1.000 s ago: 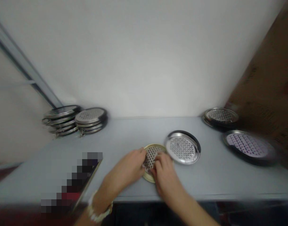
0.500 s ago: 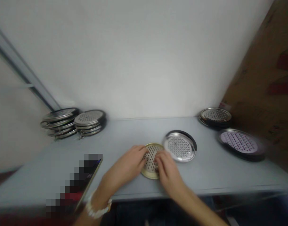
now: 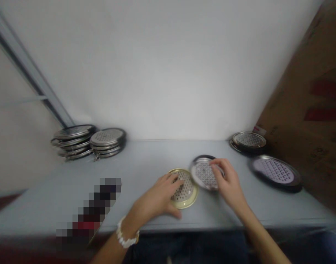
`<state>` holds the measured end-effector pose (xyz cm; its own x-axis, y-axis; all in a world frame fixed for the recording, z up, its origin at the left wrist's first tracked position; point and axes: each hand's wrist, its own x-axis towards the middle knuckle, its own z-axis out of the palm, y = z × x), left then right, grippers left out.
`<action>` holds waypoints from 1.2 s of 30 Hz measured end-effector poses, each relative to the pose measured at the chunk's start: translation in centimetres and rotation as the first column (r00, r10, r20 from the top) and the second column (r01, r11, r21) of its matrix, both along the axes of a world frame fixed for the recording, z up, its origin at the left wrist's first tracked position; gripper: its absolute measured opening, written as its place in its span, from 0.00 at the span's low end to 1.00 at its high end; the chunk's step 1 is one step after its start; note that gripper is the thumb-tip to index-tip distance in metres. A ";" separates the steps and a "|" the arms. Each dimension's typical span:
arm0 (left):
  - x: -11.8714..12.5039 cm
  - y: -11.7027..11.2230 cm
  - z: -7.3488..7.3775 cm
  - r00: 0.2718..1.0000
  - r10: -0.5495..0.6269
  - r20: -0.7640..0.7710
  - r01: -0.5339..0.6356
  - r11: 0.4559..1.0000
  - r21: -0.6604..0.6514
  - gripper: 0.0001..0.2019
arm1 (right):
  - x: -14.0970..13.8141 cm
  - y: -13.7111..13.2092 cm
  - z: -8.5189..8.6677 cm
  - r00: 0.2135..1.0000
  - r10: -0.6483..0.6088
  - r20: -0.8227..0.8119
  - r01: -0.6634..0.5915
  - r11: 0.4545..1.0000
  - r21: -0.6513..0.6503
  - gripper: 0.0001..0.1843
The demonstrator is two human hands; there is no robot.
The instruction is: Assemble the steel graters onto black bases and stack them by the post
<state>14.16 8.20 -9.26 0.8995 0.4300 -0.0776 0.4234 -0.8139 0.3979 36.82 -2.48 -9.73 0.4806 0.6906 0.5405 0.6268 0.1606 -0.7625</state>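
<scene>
A perforated grater disc with a gold rim (image 3: 187, 202) lies flat near the table's front edge. My left hand (image 3: 162, 194) rests over its left side, fingers spread and thumb apart, hiding part of the holes. To its right, touching or nearly touching it, is a silver grater disc (image 3: 202, 175) with a black strip along its rim. My right hand (image 3: 227, 179) is over this disc's right side, fingers bent and thumb apart from them. Whether the fingertips touch the disc is not clear.
Two stacks of round graters, the outer stack (image 3: 74, 141) and the inner stack (image 3: 107, 141), stand back left. More graters (image 3: 248, 141) sit back right, with a pale lilac-faced grater (image 3: 274, 170) before them. A pixelated dark object (image 3: 96, 203) lies left. Cardboard (image 3: 307, 146) borders the right.
My right hand has left the gold-rimmed disc and moved right to the silver grater disc. My left hand has spread its fingers over the gold-rimmed disc. The view has shifted slightly.
</scene>
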 end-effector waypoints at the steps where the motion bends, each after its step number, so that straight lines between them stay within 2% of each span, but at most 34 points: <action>1: 0.0 0.0 0.0 1.000 -0.002 0.007 0.001 1.000 0.014 0.44 | 0.5 -0.1 0.1 1.000 -0.015 -0.002 0.015 1.000 0.002 0.10; 7: 0.0 -0.3 0.1 0.999 -0.009 0.031 0.008 0.999 0.039 0.37 | 2.4 -0.6 0.6 0.997 -0.072 0.009 0.071 0.997 0.022 0.11; 13: -0.1 -0.3 0.3 1.000 -0.001 0.025 0.001 1.000 0.017 0.37 | 4.0 -0.6 0.2 0.991 -0.131 0.031 0.130 0.991 0.033 0.12; 16: -0.2 -0.1 0.4 1.000 -0.003 0.031 0.003 1.000 0.002 0.37 | 5.5 -0.2 -1.0 0.979 -0.171 0.108 0.177 0.983 -0.046 0.14; 20: -0.2 0.2 0.1 0.999 -0.013 0.037 0.014 1.000 -0.012 0.37 | 7.4 0.6 -3.8 0.960 -0.175 0.216 0.230 0.938 -0.261 0.14; 25: -0.2 0.5 -0.1 0.999 -0.031 0.044 0.033 0.998 -0.045 0.38 | 7.9 1.4 -6.5 0.970 -0.120 0.210 0.187 0.923 -0.336 0.16; 36: -0.1 0.8 0.4 0.998 -0.055 0.037 0.059 0.991 -0.121 0.41 | 8.5 1.8 -7.4 0.970 -0.081 0.227 0.157 0.927 -0.341 0.20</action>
